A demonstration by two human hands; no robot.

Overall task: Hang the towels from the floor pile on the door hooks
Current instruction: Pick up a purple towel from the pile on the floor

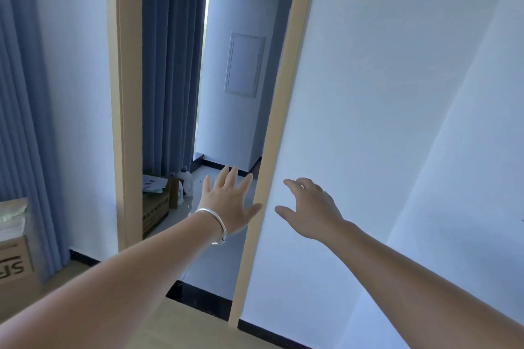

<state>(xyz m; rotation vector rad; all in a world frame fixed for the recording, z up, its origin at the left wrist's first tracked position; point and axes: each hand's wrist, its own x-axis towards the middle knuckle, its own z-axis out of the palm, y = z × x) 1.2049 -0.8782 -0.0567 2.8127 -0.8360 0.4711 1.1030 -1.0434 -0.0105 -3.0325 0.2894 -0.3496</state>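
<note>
Both hands reach toward a doorway. The left hand (230,201) is spread wide, its thumb seemingly touching the wooden door frame (279,127). The right hand (310,211) hovers before the white wall (382,122) — fingers loosely curved, its grip holding nothing. No towel or hook shows near either hand.

From my end it's mostly white walls (382,93) with a pale tan door frame (286,110), and a thin black baseboard (85,256) running along the bottom. The curtains (173,65) are a plain slate blue with no print, and there's a silver bracelet (217,224) on my left wrist. The cardboard box (15,266) at the left edge is brown with dark lettering, and the floor (181,326) near me looks light wood-coloured.
</note>
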